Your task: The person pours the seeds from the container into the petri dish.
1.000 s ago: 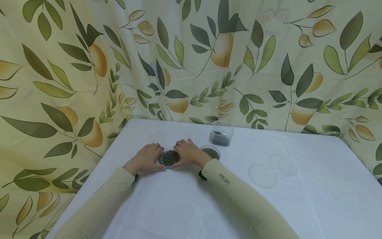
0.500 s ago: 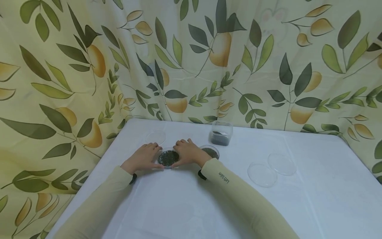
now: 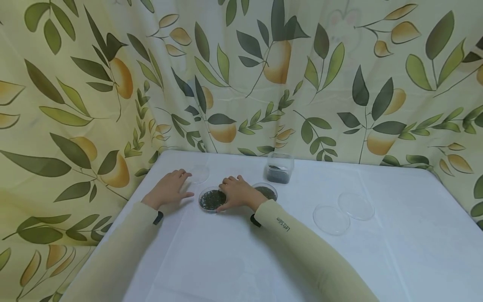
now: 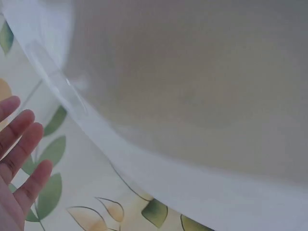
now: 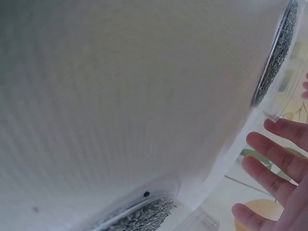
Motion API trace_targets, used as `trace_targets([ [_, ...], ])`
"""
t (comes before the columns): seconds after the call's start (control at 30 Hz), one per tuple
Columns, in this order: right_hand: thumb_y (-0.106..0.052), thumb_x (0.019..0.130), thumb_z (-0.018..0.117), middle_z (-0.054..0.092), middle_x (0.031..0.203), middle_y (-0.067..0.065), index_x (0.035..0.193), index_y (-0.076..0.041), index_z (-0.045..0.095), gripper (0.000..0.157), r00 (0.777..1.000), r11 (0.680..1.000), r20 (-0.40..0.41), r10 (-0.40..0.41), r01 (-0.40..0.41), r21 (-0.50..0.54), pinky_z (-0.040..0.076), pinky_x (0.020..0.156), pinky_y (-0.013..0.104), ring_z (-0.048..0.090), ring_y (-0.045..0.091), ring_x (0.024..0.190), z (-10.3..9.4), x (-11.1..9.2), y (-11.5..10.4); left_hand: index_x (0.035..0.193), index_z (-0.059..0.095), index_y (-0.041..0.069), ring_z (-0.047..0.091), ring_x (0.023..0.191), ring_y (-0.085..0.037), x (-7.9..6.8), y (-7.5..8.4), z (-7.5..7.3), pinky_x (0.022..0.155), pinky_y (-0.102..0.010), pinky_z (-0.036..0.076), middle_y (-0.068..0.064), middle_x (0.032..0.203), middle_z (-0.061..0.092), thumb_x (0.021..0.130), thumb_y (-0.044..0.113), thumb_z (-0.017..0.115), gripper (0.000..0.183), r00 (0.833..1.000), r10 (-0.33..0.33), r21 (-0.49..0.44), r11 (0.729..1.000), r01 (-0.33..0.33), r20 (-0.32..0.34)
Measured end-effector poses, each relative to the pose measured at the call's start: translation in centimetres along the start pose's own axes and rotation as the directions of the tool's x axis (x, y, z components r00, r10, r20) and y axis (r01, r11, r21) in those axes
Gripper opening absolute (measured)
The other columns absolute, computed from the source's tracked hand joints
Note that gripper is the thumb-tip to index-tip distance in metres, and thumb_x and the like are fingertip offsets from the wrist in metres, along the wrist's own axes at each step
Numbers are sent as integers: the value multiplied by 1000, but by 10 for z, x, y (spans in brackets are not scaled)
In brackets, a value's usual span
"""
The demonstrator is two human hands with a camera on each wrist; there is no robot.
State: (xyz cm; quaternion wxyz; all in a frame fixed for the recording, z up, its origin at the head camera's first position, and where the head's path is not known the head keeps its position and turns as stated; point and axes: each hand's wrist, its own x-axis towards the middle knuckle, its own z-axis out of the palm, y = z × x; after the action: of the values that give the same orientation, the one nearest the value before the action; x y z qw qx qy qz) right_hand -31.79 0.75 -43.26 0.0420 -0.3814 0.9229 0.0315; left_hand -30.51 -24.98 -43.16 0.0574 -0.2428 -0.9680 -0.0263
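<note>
A clear petri dish (image 3: 211, 200) of small dark grains lies on the white table. My right hand (image 3: 238, 193) spans its right edge with thumb and fingers, touching the rim. In the right wrist view, that hand's fingers (image 5: 274, 149) are spread and fairly straight. My left hand (image 3: 167, 188) is apart from the dish, to its left, with fingers extended and nothing held. Its fingertips come close to a clear round lid (image 3: 198, 173) behind the dish. A second petri dish (image 3: 267, 192) of dark grains sits to the right, partly hidden by my right hand.
A clear square box (image 3: 280, 168) partly filled with dark grains stands at the back. Two clear round lids, a near one (image 3: 331, 220) and a farther one (image 3: 356, 205), lie on the right. A leaf-patterned curtain (image 3: 320, 84) hangs behind the white table (image 3: 234, 260).
My left hand has let go of the dish's left edge and moved left, away from it. The right hand has stayed at the dish.
</note>
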Motion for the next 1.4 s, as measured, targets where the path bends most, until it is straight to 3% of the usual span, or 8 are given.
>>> trace_targets([
  [0.27,-72,73,60,53,130,6,131,-13,53,84,1000,1000,-8,-19,19,1,38,98,47,48,23,121,2,0,1,135,44,1,52,112,-38,22,-21,2,97,-51,42,-22,125,49,81,49,66,76,998,-49,-11,999,50,49],
  [0.67,-71,73,60,53,130,6,132,-12,52,83,1000,1000,-8,-11,11,14,37,100,48,48,23,122,-1,-4,1,133,44,-4,49,116,-42,44,-32,9,98,-53,41,-27,129,49,78,57,65,86,989,-105,-5,994,106,106],
  [1.0,-71,73,60,54,129,4,131,-13,53,83,1000,1000,-4,-11,11,-1,38,99,46,49,21,120,3,-3,-1,132,46,-5,51,114,-42,50,-43,20,96,-53,42,-26,128,50,75,64,63,91,986,-94,21,995,92,135],
  [1.4,-69,74,62,55,128,5,130,-11,54,81,1000,1000,-9,-11,11,20,39,99,46,49,22,121,-1,-6,-2,127,50,-4,50,115,-39,54,-39,20,97,-53,41,-23,126,52,75,63,64,86,985,-97,36,995,92,140],
])
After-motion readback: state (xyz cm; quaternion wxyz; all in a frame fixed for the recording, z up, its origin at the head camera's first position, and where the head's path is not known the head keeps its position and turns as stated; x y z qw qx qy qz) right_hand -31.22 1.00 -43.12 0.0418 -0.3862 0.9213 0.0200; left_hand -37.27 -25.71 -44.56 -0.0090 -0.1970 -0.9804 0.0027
